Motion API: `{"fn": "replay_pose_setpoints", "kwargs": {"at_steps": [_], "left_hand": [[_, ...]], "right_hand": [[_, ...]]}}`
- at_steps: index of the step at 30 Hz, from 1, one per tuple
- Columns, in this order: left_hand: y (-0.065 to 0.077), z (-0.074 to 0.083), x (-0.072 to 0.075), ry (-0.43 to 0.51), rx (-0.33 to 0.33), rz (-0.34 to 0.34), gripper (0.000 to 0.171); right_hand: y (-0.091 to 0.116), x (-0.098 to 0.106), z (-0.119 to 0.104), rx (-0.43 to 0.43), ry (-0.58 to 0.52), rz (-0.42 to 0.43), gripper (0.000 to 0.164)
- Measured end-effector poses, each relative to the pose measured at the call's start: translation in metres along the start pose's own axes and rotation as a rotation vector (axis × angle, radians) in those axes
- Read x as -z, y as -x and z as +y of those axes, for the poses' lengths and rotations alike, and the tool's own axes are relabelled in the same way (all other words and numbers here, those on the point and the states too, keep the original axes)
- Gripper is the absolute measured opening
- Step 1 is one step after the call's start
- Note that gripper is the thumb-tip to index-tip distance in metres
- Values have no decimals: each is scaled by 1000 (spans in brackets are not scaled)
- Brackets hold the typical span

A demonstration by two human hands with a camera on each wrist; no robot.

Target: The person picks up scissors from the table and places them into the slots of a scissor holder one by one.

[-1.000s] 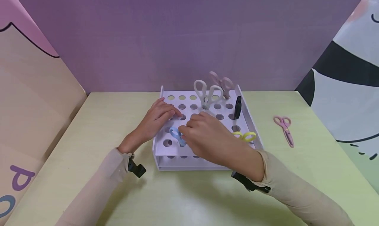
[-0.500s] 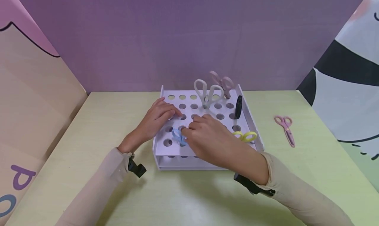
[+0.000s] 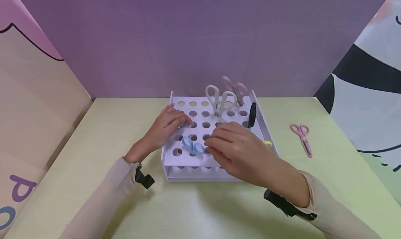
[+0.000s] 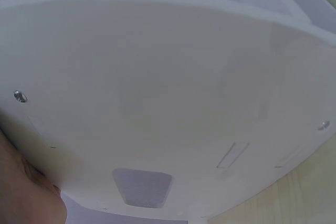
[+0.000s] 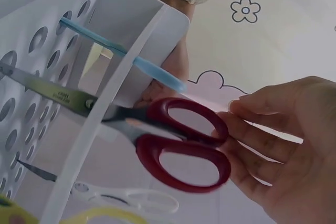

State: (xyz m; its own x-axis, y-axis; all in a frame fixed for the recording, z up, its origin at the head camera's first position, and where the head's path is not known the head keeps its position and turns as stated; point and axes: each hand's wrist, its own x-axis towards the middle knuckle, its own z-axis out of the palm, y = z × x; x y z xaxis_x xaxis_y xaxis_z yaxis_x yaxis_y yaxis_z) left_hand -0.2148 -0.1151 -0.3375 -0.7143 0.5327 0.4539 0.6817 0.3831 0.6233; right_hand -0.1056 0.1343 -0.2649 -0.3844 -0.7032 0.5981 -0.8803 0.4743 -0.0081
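My left hand [image 3: 166, 124] rests over the left side of the white rack [image 3: 185, 160], fingers reaching onto its holed top. Blue-handled scissors [image 3: 192, 145] stand in a front-left hole. My right hand [image 3: 239, 150] is just right of them, over the rack's front. In the right wrist view, my right hand [image 5: 294, 145] has its fingers extended, the fingertips right at the handles of red-handled scissors [image 5: 181, 169], whose blades lie in the rack. In the head view the right hand hides these. The left wrist view shows mostly a side panel [image 4: 152, 93] of the rack.
White scissors [image 3: 220, 100], pale pink scissors [image 3: 239, 91], black-handled scissors [image 3: 252, 114] and yellow scissors [image 3: 267, 144] stand in the rack. Pink scissors [image 3: 301, 138] lie on the table at the right. A purple panel [image 3: 200, 40] rises behind the table.
My right hand has let go of the blue scissors and moved right. The blue handles now show fully, and the hand covers most of the yellow scissors. My left hand stays put.
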Motion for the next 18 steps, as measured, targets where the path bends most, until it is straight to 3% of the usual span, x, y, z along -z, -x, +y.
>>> {"fn": "replay_pose_setpoints", "kwargs": {"at_steps": [4, 11, 18], "left_hand": [[0, -1, 0, 3, -3, 6, 26], [1, -2, -1, 12, 10, 10, 27], [0, -1, -1, 14, 11, 6, 27]], "right_hand": [[6, 6, 3, 15, -43, 70, 17], [19, 21, 13, -107, -225, 67, 9], [33, 32, 24, -219, -188, 119, 34]]}}
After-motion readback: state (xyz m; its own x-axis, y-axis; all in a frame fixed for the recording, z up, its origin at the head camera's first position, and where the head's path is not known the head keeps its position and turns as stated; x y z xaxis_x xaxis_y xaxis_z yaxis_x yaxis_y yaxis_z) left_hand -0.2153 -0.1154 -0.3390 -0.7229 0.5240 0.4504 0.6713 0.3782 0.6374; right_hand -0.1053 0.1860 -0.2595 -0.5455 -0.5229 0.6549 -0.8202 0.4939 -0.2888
